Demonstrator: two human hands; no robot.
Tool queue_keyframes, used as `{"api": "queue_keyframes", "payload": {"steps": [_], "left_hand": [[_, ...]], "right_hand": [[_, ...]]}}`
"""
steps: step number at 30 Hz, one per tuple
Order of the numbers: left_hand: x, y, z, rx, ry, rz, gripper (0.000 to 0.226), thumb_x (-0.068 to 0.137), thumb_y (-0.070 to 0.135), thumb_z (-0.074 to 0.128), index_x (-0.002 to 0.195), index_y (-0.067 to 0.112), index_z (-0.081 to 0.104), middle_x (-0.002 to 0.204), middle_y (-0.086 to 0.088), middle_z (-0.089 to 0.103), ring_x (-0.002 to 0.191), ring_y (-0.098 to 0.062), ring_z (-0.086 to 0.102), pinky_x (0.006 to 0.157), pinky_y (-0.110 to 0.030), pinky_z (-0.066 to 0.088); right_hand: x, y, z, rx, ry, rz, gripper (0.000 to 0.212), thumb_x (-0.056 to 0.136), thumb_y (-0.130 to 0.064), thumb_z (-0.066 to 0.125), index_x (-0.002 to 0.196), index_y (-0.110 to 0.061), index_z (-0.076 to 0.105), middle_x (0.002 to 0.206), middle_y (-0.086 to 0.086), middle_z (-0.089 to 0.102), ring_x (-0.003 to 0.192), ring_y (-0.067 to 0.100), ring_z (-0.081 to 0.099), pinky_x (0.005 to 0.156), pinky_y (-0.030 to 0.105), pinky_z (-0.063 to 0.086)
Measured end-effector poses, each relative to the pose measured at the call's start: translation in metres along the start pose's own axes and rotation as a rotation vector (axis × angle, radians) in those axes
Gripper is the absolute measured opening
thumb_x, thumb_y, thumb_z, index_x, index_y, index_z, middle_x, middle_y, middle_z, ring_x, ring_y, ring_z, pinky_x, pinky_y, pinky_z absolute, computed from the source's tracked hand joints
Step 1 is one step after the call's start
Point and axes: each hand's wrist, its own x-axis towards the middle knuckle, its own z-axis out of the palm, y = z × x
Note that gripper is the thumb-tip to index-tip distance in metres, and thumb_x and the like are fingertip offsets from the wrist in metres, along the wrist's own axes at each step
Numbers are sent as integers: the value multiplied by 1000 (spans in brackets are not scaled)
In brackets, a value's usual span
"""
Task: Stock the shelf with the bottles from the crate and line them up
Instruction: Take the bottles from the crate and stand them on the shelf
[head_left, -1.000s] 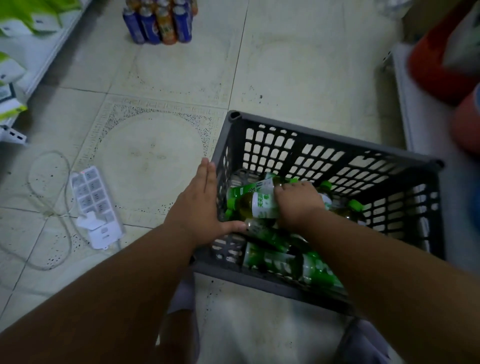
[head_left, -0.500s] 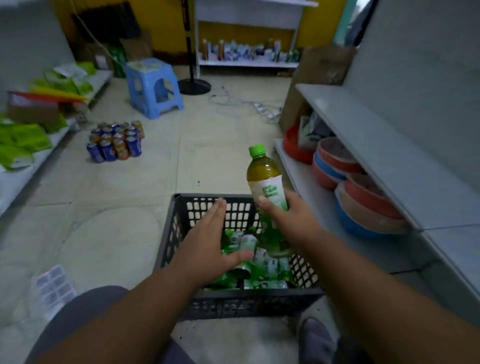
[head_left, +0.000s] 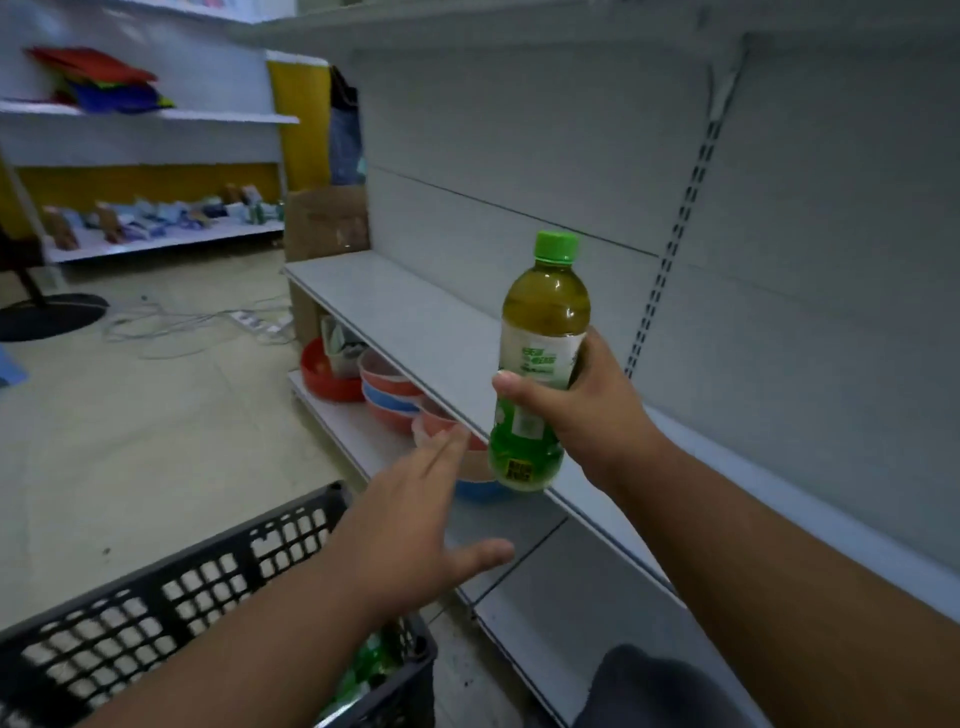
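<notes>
The right hand (head_left: 587, 410) forms the grip, fingers and thumb curled round the label of an upright bottle (head_left: 540, 364) held over the grey shelf (head_left: 415, 317). It looks full, so moderately heavy; smooth rigid plastic (probably slick), best held mid-body. Below-left, the left hand (head_left: 415, 525) hovers spread over the crate (head_left: 156, 597).

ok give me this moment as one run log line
phase: carry to shelf | right hand: grips bottle, upright, above shelf front edge | left hand: open, holds nothing | crate: more bottles inside
</notes>
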Motion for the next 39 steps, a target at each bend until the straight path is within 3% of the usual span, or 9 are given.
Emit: {"api": "queue_keyframes", "payload": {"steps": [7,14,18,23,29,34,37,39], "left_hand": [[136,19,80,48,-140,231,105,80,79,46,155,29,-6,163,11,-3,148,-10,6,108,-23,4],[208,29,156,-41,-204,290,101,83,73,49,156,21,3,163,4,10,148,-12,12,114,-25,12],[222,35,194,-25,-202,244,103,84,72,46,156,15,0,164,-3,6,149,-16,5,117,-28,6],[224,33,219,116,-223,287,104,84,77,29,155,9,-5,164,-7,-4,150,-18,-8,121,-36,-4],[223,32,223,168,-223,295,104,81,78,21,155,10,-3,163,-9,-7,150,-20,-8,121,-38,-3],[224,30,226,194,-221,293,108,74,80,8,155,10,-4,163,-8,-8,149,-20,-9,121,-37,-4],[224,29,226,197,-222,296,103,82,79,20,155,10,-5,163,-8,-9,149,-19,-10,121,-37,-3],[224,28,226,199,-218,295,103,82,79,20,155,11,-4,163,-8,-8,150,-20,-9,121,-37,-3]], "right_hand": [[62,68,-75,-89,313,92,57,71,-35,88,117,-30,54,101,-8,71,90,11,72,85,42,60],[95,125,-117,-126,505,165,55,67,-29,90,110,-30,55,97,-6,72,86,11,72,80,43,62],[108,149,-126,-230,533,197,56,64,-31,91,104,-33,52,95,-8,69,86,10,69,81,43,60],[115,177,-131,-300,608,242,73,42,-61,80,106,-37,55,108,-4,66,95,16,68,86,45,58],[136,174,-145,-424,614,238,52,71,-30,87,109,-29,51,103,-10,66,95,17,67,86,40,57],[155,176,-156,-562,650,237,58,75,-31,85,117,-16,49,112,1,65,103,26,64,89,46,54],[160,179,-153,-680,697,219,63,75,-35,84,120,-10,49,123,8,54,109,27,56,93,38,49],[161,179,-149,-700,718,227,63,75,-36,84,119,-9,47,122,9,53,107,26,55,87,34,45]]}}
